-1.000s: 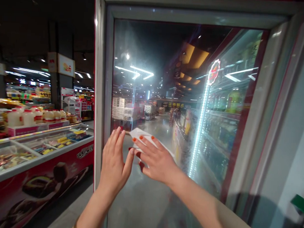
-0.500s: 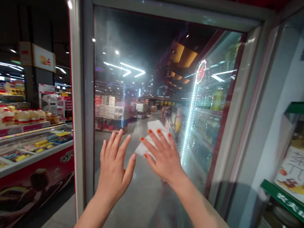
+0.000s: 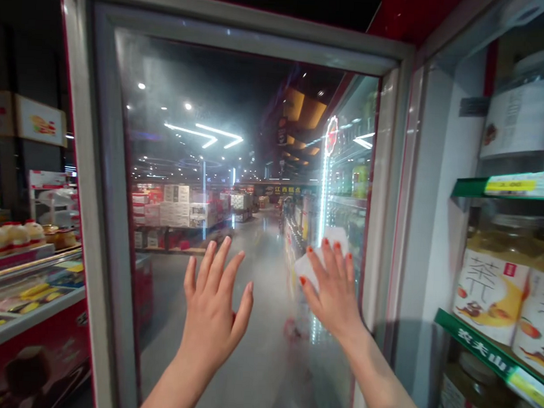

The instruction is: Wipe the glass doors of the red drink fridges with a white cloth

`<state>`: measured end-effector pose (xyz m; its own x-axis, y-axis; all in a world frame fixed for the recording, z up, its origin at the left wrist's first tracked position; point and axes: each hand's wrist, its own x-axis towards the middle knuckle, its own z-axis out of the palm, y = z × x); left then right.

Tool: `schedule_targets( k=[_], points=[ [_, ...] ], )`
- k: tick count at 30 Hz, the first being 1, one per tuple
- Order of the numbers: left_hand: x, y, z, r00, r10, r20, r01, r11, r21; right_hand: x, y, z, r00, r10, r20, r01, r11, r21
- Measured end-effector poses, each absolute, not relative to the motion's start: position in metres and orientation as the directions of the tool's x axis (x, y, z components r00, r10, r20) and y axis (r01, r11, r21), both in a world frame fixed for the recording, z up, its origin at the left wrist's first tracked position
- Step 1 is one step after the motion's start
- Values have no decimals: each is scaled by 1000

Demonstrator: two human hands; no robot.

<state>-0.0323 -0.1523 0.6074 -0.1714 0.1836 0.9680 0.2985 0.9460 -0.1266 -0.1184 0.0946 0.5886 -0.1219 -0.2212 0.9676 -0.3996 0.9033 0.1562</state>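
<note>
A white cloth point(image 3: 304, 266), perhaps a paper wipe, lies against the glass pane point(image 3: 169, 325) of a framed door, towards its right side. My right hand point(image 3: 335, 298) holds it there under flattened fingers, so most of the cloth is covered. To the left, my left hand point(image 3: 212, 303) is raised in front of the same pane, fingers spread and nothing in them. Whether its fingertips touch the glass I cannot tell. A pale metal frame point(image 3: 88, 162) borders the pane.
On the right, shelves hold several labelled jars point(image 3: 490, 289) above a green shelf strip point(image 3: 472, 342). A chest freezer point(image 3: 36, 315) with packaged goods stands left of the door. Through the glass appear an aisle and stacked boxes point(image 3: 176, 203).
My right hand and the cloth have moved right across the glass, nearer the frame. The view has turned right, showing more of the jar shelves. My left hand stays raised and spread.
</note>
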Motion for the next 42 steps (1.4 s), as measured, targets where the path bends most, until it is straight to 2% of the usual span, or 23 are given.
schedule_targets(
  k=[2,4,5,7,9,10,11,13,15,16,19,21,23,25,27,29,31,34,37,38,40,42],
  points=[
    [-37,-144,613,-155,208,966,301,941,-155,-122,108,609,-136,-71,988,-355,935,19],
    [-43,-129,621,-136,232,963,328,928,-177,-120,99,630,-143,-4,990,-344,938,-45],
    [-45,-122,625,-127,241,962,346,920,-185,-118,90,634,-145,-22,989,-352,936,-30],
    [-47,-111,628,-113,246,963,380,906,-187,-113,75,622,-145,-144,979,-387,919,78],
    [-46,-109,623,-111,256,960,401,895,-192,-112,78,593,-141,-261,955,-413,892,183],
    [-45,-112,619,-116,267,957,407,891,-200,-113,86,578,-143,-266,953,-408,893,188],
    [-44,-115,614,-125,278,952,411,888,-205,-115,98,566,-147,-231,962,-392,906,158],
    [-42,-123,605,-153,283,947,410,890,-199,-119,121,556,-169,-87,982,-346,938,23],
    [-40,-125,599,-193,261,946,395,903,-168,-120,128,569,-194,23,981,-322,943,-86],
    [-40,-124,597,-213,248,945,384,911,-152,-119,122,579,-205,31,978,-329,939,-98],
    [-40,-119,594,-250,226,942,359,925,-126,-111,87,593,-215,-111,970,-400,916,16],
    [-40,-120,589,-253,218,943,366,924,-116,-104,70,574,-203,-247,947,-450,883,134],
    [-39,-126,581,-256,216,942,375,920,-108,-100,72,536,-179,-285,942,-454,873,178],
    [-36,-135,574,-272,208,939,374,922,-96,-100,90,501,-166,-197,966,-414,903,113],
    [-33,-141,568,-296,195,935,374,924,-74,-103,108,488,-181,-57,982,-365,931,-13],
    [-29,-142,564,-322,180,929,386,921,-45,-106,109,499,-216,53,975,-332,935,-124],
    [-27,-140,560,-341,178,923,410,912,-24,-107,88,522,-252,100,963,-316,932,-179],
    [-25,-137,547,-330,164,930,444,896,-1,-98,35,526,-287,-9,958,-371,923,-103],
    [-22,-149,526,-326,138,935,424,906,14,-87,14,475,-241,-180,954,-463,885,50],
    [-20,-156,518,-336,129,933,404,915,18,-87,20,453,-245,-171,954,-460,887,41],
    [-13,-174,505,-366,108,924,363,931,35,-92,48,421,-277,-38,960,-412,908,-83],
    [-3,-190,494,-395,75,915,335,940,68,-99,73,415,-294,180,939,-352,893,-282]
  ],
)
